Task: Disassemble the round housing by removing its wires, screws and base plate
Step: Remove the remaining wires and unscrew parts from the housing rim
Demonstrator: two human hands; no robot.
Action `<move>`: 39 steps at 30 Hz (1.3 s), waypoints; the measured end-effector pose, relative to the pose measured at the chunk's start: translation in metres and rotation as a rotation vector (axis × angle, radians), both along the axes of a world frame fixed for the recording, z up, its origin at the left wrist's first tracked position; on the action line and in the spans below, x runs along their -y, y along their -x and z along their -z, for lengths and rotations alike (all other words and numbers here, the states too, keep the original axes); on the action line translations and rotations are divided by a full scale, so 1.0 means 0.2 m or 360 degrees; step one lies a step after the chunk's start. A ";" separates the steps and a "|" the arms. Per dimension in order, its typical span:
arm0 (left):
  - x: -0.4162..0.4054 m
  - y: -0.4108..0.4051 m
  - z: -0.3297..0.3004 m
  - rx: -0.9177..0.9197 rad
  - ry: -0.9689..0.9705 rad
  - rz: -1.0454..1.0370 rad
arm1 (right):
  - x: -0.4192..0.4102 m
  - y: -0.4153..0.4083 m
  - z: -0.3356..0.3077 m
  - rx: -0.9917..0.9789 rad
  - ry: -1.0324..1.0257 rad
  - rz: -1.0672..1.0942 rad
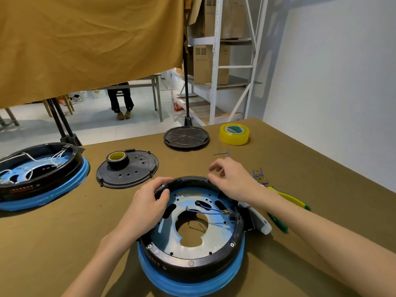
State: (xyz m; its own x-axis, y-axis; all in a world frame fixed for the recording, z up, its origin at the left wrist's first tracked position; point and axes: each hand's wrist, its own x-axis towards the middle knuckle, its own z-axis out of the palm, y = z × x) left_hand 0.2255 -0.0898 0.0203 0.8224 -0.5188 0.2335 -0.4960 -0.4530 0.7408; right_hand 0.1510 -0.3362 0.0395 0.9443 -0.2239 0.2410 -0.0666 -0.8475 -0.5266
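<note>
Gripping the rim of the round black housing with a blue ring (192,269), the left hand (145,209) curls over its edge; the right hand (231,181) hovers loosely open above the far rim. One blue wire (203,211) lies inside. Two black round plates, two tape rolls and a second housing (40,174) sit on the brown table (64,232). No writing is legible.

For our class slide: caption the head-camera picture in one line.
Left hand grips the round housing rim; right hand hovers over it.
</note>
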 end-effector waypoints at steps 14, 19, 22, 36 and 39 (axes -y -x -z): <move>0.07 0.23 -0.13 0.0429 -0.0386 0.0585 | -0.14 -0.06 0.05 -0.0053 -0.0475 -0.0080; 0.18 0.26 -0.09 0.0688 -0.0457 0.0563 | -0.15 -0.01 0.09 -0.0012 -0.0415 0.0049; 0.23 0.26 -0.10 0.0747 -0.0532 0.0565 | -0.16 -0.01 0.09 0.0013 -0.0426 0.0095; 0.25 0.31 -0.06 0.0745 -0.0513 0.0430 | -0.17 0.01 0.08 0.0031 -0.0592 0.0124; 0.24 0.30 -0.06 0.0726 -0.0510 0.0414 | -0.19 0.02 0.07 0.0030 -0.0591 0.0126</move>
